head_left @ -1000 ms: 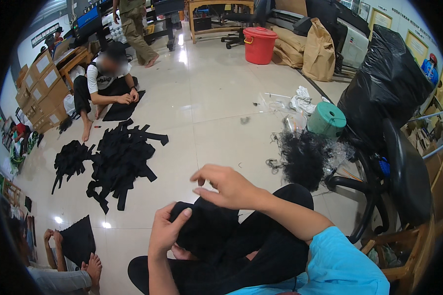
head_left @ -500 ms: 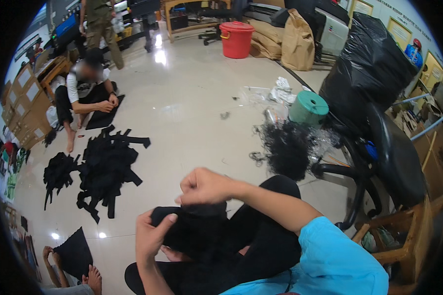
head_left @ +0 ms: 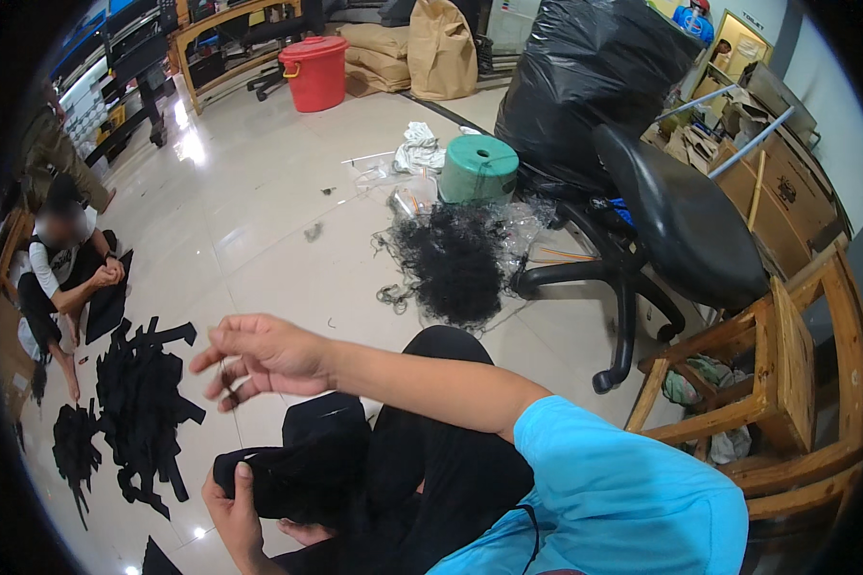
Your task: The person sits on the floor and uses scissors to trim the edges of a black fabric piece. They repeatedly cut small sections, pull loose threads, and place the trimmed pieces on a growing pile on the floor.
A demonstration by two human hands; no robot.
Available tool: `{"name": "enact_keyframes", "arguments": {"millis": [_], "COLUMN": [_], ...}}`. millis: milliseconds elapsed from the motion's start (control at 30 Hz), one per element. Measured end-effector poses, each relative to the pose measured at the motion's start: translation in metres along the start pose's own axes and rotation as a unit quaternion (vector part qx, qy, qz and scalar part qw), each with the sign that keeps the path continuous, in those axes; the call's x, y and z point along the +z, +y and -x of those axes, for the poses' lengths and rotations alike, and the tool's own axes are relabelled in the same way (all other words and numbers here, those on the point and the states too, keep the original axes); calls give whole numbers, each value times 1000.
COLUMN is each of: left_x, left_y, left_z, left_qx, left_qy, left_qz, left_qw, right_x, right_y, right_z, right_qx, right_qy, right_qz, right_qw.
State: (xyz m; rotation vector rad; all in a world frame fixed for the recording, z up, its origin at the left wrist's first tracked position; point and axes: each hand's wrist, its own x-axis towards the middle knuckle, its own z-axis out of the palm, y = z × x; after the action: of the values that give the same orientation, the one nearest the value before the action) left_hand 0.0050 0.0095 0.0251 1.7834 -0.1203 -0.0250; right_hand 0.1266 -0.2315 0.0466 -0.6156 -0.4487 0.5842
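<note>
Clamping the left edge of a black cloth (head_left: 292, 484) between thumb and fingers of the left hand (head_left: 228, 505), over black trousers (head_left: 427, 422). Holding the right hand (head_left: 273, 355) up beyond the cloth, apart from it, with fingers half curled and partly spread; cannot tell if pinching anything thin. Sitting near a wooden frame (head_left: 791, 374) at right, with a large heap of black strips (head_left: 139, 412) on the pale floor (head_left: 278, 249) at left and a smaller heap (head_left: 75, 448) just beside. Farther out, facing a tangle of black fibres (head_left: 455, 273), a green stool (head_left: 479, 172) and a black office chair (head_left: 676, 220). Sharing the floor with a seated co-worker (head_left: 62, 259) at far left. Beyond, looking toward a bulging black bag (head_left: 585, 77) and a red lidded bucket (head_left: 314, 81).
</note>
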Motion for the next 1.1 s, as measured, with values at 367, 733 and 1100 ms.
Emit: {"name": "enact_keyframes", "arguments": {"millis": [367,733,1100], "left_x": [-37,7,-6], "left_y": [-9,-6,-9], "left_z": [4,0,1], "left_qx": [-12,-10,0], "left_qy": [-34,-47,-16], "left_qz": [-97,-20,25], "left_qw": [995,999,1000], "right_x": [33,-20,21], "right_y": [61,-19,45], "right_z": [22,9,12], "right_qx": [-91,-126,-166], "right_qy": [-73,61,7], "right_qz": [772,578,560], "right_qw": [624,804,811]}}
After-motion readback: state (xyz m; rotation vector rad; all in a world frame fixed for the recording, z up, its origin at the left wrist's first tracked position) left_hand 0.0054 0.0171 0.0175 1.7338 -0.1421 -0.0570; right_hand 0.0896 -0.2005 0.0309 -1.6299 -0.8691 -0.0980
